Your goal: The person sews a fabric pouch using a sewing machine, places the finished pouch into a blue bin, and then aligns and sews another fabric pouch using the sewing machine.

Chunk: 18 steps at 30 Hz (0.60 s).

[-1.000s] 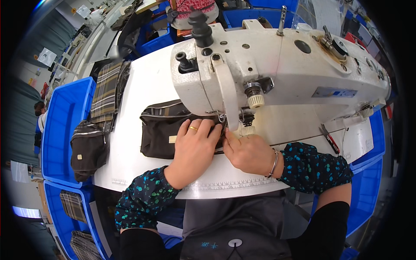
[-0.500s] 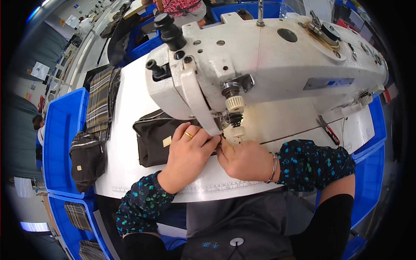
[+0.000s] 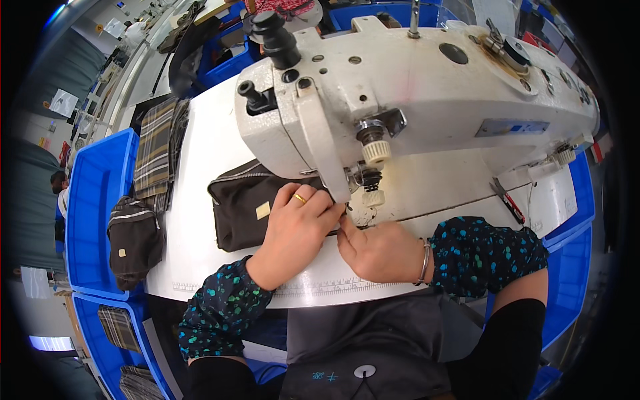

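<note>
A dark brown zippered pouch [image 3: 241, 220] with a small cream label lies flat on the white table, its right end under the needle area of a white sewing machine [image 3: 413, 87]. My left hand [image 3: 299, 227], with a gold ring, presses over the pouch's right part, fingers closed on its edge. Opposite it, my right hand [image 3: 380, 250] has thumb and index finger pinched at the same corner of the pouch. The fingertips of both hands meet just below the machine's head. The needle and the exact bit of fabric pinched are hidden.
A second dark pouch [image 3: 135, 240] and a stack of plaid fabric [image 3: 157, 153] lie at the table's left. Red-handled thread snips [image 3: 510, 200] rest at the right. Blue bins [image 3: 100, 220] flank the table. A person in red [image 3: 287, 8] sits beyond the machine.
The whole view has shifted slightly, so the machine appears further right. Both hands keep their grip at the pouch's corner, with little visible movement.
</note>
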Each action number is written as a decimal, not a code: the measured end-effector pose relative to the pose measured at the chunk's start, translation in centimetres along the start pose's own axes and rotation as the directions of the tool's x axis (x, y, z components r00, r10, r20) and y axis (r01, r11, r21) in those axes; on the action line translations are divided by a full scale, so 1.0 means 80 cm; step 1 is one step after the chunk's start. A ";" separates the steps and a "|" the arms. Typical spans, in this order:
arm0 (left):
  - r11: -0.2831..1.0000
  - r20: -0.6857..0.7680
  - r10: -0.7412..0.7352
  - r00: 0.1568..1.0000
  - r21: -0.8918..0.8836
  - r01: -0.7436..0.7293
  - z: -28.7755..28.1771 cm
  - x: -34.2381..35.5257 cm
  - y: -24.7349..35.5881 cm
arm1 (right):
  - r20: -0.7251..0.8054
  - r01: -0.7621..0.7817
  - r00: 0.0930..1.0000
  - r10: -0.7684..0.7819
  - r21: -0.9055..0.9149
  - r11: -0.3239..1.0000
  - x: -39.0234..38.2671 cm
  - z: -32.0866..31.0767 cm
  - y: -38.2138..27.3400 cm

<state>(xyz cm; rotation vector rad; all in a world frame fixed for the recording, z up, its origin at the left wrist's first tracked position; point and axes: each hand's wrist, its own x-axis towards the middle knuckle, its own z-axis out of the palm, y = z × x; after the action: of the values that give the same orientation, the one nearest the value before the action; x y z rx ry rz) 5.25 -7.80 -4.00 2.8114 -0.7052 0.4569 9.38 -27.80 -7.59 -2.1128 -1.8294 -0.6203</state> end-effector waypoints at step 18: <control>0.999 -0.043 -0.052 0.998 0.004 0.052 0.009 0.001 -0.019 | 0.000 -0.118 0.993 0.118 -0.008 0.993 0.006 0.015 0.015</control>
<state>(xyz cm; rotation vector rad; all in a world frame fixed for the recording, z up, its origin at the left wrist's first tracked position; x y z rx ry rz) 6.19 -6.70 -4.80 2.8079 -0.6219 0.5087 10.74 -27.00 -8.32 -2.2075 -1.6902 -0.5992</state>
